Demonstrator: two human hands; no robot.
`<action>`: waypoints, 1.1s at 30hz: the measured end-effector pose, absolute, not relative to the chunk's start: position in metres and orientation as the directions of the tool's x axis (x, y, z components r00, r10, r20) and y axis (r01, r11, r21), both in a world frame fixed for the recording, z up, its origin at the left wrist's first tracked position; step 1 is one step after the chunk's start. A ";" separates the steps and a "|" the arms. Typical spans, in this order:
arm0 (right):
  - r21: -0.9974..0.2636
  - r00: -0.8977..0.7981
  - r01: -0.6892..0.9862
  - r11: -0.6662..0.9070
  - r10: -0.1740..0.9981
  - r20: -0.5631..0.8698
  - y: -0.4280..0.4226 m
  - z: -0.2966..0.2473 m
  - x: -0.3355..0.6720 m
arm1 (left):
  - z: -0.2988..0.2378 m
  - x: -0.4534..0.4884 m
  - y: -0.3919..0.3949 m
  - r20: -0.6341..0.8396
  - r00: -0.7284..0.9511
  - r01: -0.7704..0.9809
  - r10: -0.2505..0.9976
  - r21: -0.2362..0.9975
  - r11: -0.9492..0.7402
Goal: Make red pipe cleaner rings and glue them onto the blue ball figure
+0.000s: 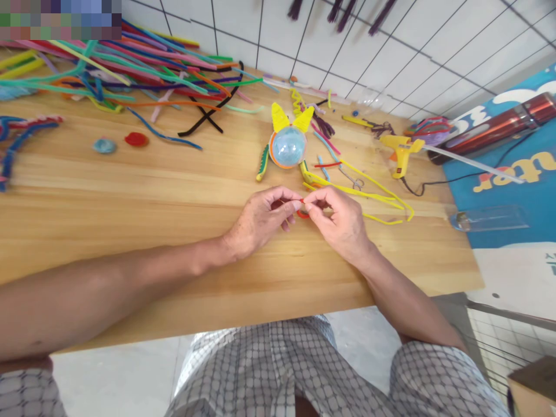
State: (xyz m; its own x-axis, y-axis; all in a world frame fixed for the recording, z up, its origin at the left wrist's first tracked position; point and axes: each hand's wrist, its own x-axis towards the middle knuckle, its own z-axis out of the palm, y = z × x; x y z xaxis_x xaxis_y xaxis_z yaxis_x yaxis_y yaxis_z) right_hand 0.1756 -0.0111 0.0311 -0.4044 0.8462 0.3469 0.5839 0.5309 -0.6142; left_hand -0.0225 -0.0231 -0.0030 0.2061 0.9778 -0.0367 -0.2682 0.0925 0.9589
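**Two hands work a short red pipe cleaner over a crowded tabletop**

I see my left hand [260,223] and right hand [339,223] meet just above the tabletop [130,191], the fingers of each pressed together in a pinch on a short red pipe cleaner [300,202], one end curling under the right hand. I judge it very light, soft to bend yet springy with its wire core, fuzzy enough not to slip; it is best held close to the bend, near its tips. Just beyond the hands lies a clear ball figure [287,146] with yellow ears, and loose yellow pipe cleaners [373,194] trail beside the right hand. A yellow glue gun [402,152] and its cord rest farther right; a heap of coloured pipe cleaners [130,63] fills the far left.
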 end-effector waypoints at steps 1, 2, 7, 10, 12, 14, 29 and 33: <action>-0.613 -0.411 0.588 0.529 0.847 0.337 -0.011 0.032 0.176 | -0.003 -0.022 -0.023 -0.036 0.207 -0.274 0.978 0.957 0.093; -0.612 -0.419 0.591 0.526 0.848 0.325 -0.011 0.033 0.177 | -0.004 -0.022 -0.023 -0.035 0.210 -0.279 0.977 0.956 0.094; -0.580 -0.498 0.582 0.570 0.814 0.300 -0.008 0.037 0.182 | -0.006 -0.022 -0.023 -0.044 0.230 -0.263 0.972 0.959 0.106; -0.539 -0.548 0.569 0.622 0.775 0.316 -0.006 0.037 0.186 | -0.006 -0.022 -0.023 -0.046 0.231 -0.233 0.972 0.967 0.101; -0.506 -0.568 0.573 0.644 0.758 0.322 -0.005 0.036 0.187 | -0.005 -0.022 -0.024 -0.041 0.235 -0.219 0.971 0.971 0.094; -0.475 -0.584 0.580 0.662 0.744 0.324 -0.005 0.035 0.188 | -0.003 -0.023 -0.024 -0.036 0.241 -0.214 0.970 0.973 0.089; -0.525 -0.487 0.606 0.598 0.801 0.349 -0.012 0.034 0.183 | 0.001 -0.024 -0.028 -0.003 0.230 -0.142 0.973 0.989 0.037; -0.654 -0.384 0.552 0.517 0.854 0.351 -0.013 0.035 0.181 | 0.001 -0.025 -0.026 -0.018 0.220 -0.184 0.975 0.981 0.059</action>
State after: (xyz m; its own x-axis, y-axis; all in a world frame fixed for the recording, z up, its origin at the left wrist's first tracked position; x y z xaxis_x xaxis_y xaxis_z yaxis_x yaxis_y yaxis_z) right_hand 0.1812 -0.0126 0.0354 -0.3844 0.8539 0.3507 0.5524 0.5172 -0.6537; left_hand -0.0250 -0.0255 0.0011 0.2201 0.9753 -0.0175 -0.1836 0.0591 0.9812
